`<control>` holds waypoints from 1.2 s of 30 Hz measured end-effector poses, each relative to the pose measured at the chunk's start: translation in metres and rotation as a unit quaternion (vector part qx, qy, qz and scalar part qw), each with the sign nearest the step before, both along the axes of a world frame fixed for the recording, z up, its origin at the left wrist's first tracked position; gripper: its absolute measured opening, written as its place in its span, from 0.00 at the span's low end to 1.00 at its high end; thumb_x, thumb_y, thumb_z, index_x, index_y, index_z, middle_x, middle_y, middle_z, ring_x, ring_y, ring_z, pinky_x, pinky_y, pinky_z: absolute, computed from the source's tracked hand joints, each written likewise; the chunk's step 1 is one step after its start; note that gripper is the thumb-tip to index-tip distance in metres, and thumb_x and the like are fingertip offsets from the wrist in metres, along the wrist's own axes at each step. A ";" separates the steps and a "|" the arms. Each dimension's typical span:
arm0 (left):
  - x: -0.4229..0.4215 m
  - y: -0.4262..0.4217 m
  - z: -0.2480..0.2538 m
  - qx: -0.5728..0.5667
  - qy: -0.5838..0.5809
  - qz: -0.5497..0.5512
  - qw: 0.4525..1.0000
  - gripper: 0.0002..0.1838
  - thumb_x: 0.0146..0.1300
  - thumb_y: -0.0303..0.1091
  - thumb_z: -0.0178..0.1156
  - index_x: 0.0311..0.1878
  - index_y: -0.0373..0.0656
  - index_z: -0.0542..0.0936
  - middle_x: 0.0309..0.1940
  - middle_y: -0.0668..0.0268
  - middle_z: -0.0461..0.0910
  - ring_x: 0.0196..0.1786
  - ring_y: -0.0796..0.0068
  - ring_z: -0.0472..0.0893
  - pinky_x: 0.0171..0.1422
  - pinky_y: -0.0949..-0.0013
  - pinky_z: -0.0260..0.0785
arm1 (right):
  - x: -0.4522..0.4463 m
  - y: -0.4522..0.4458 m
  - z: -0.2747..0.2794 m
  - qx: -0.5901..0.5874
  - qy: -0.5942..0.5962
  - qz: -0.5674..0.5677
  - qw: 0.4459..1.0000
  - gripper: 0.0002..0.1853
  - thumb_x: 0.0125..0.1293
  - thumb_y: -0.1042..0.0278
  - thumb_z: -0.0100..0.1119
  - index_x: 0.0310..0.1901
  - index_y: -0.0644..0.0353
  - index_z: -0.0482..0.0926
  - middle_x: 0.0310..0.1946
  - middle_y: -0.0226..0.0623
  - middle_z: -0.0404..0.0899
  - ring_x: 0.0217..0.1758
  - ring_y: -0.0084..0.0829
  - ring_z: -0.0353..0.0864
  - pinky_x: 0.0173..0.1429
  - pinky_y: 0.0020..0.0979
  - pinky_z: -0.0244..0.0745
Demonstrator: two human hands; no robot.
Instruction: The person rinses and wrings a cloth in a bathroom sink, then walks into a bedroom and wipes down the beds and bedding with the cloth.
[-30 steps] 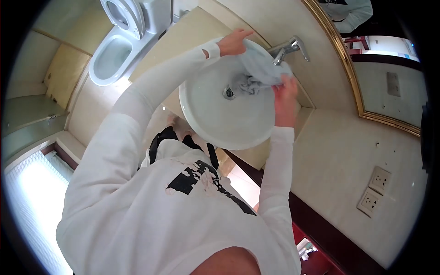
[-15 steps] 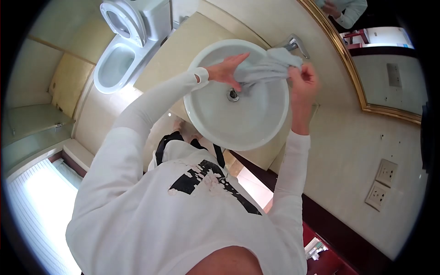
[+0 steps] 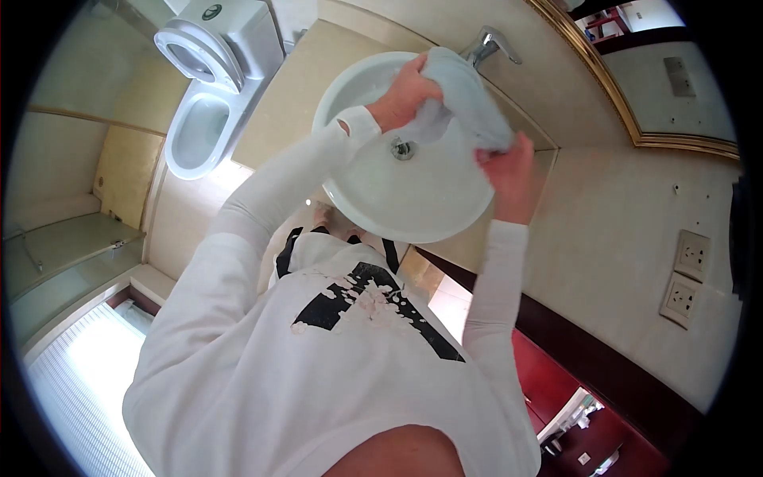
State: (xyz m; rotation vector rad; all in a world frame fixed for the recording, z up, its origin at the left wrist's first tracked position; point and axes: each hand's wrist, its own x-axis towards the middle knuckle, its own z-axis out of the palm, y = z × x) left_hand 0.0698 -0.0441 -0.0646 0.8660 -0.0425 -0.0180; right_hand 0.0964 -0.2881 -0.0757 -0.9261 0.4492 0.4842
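A light grey-blue cloth is stretched between my two hands over the far right part of the white round basin. My left hand is closed on its left side, near the basin's far rim. The cloth's lower right end is gripped by my right hand, slightly blurred, at the basin's right rim. Just behind the cloth stands the chrome faucet. The metal drain shows in the basin, below my left hand.
A beige counter surrounds the basin. To the upper left is a white toilet with its lid raised. A gold-framed mirror and wall sockets are on the right. An opened cabinet door is at the left.
My left hand has gone from spread fingers to gripping the cloth and moved up. The cloth has been lifted off the basin and drawn out between both hands. The view has shifted slightly.
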 end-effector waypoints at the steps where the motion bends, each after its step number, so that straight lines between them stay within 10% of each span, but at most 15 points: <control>1: -0.001 -0.006 0.002 -0.009 -0.008 0.012 1.000 0.29 0.44 0.23 0.59 0.55 0.32 0.68 0.42 0.60 0.77 0.46 0.70 0.77 0.51 0.69 0.70 | -0.015 0.017 -0.014 0.015 0.045 -0.004 0.999 0.31 0.57 0.40 0.51 0.56 0.52 0.69 0.52 0.36 0.71 0.53 0.38 0.70 0.55 0.46 0.68; 5: -0.007 -0.042 -0.041 0.080 -0.011 0.069 0.994 0.33 0.45 0.25 0.53 0.60 0.33 0.63 0.49 0.56 0.72 0.51 0.67 0.72 0.55 0.70 0.67 | -0.062 0.080 -0.063 0.153 0.172 0.006 0.973 0.33 0.56 0.32 0.51 0.58 0.44 0.68 0.56 0.31 0.68 0.59 0.36 0.65 0.58 0.45 0.65; 8: -0.033 -0.058 -0.048 -0.022 -0.034 0.029 0.999 0.37 0.46 0.25 0.49 0.65 0.42 0.58 0.55 0.54 0.66 0.56 0.63 0.68 0.61 0.68 0.63 | -0.081 0.098 -0.073 0.481 0.062 0.078 0.871 0.30 0.61 0.37 0.46 0.58 0.48 0.68 0.55 0.35 0.71 0.59 0.41 0.68 0.63 0.55 0.61; 12: -0.061 -0.064 -0.036 -0.279 0.153 0.053 0.947 0.42 0.48 0.24 0.48 0.70 0.58 0.50 0.60 0.58 0.59 0.64 0.60 0.61 0.66 0.59 0.58 | -0.084 0.088 -0.078 0.275 -0.038 -0.147 0.949 0.27 0.67 0.44 0.39 0.60 0.54 0.68 0.58 0.38 0.70 0.61 0.41 0.68 0.64 0.52 0.63; 16: -0.078 -0.050 -0.047 -0.226 0.212 0.050 0.950 0.44 0.49 0.25 0.49 0.71 0.58 0.45 0.62 0.60 0.58 0.65 0.60 0.60 0.68 0.56 0.57 | -0.073 0.066 -0.072 0.114 -0.022 -0.204 0.972 0.26 0.68 0.50 0.33 0.59 0.57 0.69 0.57 0.39 0.72 0.60 0.42 0.71 0.61 0.46 0.69; 19: -0.095 -0.048 -0.053 -0.113 0.124 -0.034 0.985 0.42 0.57 0.32 0.53 0.72 0.58 0.43 0.65 0.60 0.55 0.68 0.59 0.57 0.69 0.52 0.54 | -0.071 0.064 -0.063 0.089 -0.049 -0.208 0.973 0.25 0.66 0.53 0.34 0.58 0.58 0.70 0.54 0.42 0.74 0.58 0.41 0.73 0.60 0.43 0.70; 24: -0.085 -0.031 -0.038 -0.259 0.213 -0.130 0.933 0.43 0.58 0.62 0.57 0.70 0.51 0.53 0.67 0.62 0.58 0.67 0.57 0.60 0.66 0.41 0.55 | -0.083 0.081 -0.016 0.026 -0.151 -0.233 0.960 0.20 0.57 0.72 0.46 0.53 0.60 0.73 0.50 0.42 0.76 0.55 0.42 0.75 0.59 0.40 0.71; 27: -0.068 -0.021 -0.042 -0.292 0.279 -0.186 0.896 0.40 0.57 0.66 0.55 0.64 0.46 0.63 0.61 0.62 0.67 0.62 0.58 0.68 0.64 0.45 0.61 | -0.101 0.092 -0.001 -0.160 -0.339 -0.194 0.906 0.22 0.49 0.80 0.50 0.49 0.62 0.75 0.50 0.43 0.77 0.55 0.43 0.75 0.60 0.40 0.70; 30: -0.051 -0.005 -0.051 -0.295 0.298 -0.256 0.871 0.35 0.59 0.64 0.52 0.58 0.43 0.72 0.55 0.63 0.75 0.57 0.66 0.74 0.62 0.56 0.66 | -0.101 0.094 0.005 -0.310 -0.601 -0.064 0.734 0.23 0.45 0.78 0.51 0.49 0.64 0.75 0.51 0.48 0.75 0.57 0.46 0.74 0.63 0.39 0.67; 36: -0.015 0.024 -0.031 -0.118 0.360 -0.389 0.839 0.30 0.67 0.60 0.43 0.54 0.43 0.72 0.48 0.61 0.77 0.52 0.68 0.76 0.60 0.62 0.67 | -0.100 0.107 -0.001 -0.344 -0.740 -0.010 0.578 0.19 0.46 0.65 0.61 0.43 0.56 0.80 0.52 0.43 0.75 0.57 0.48 0.73 0.61 0.44 0.67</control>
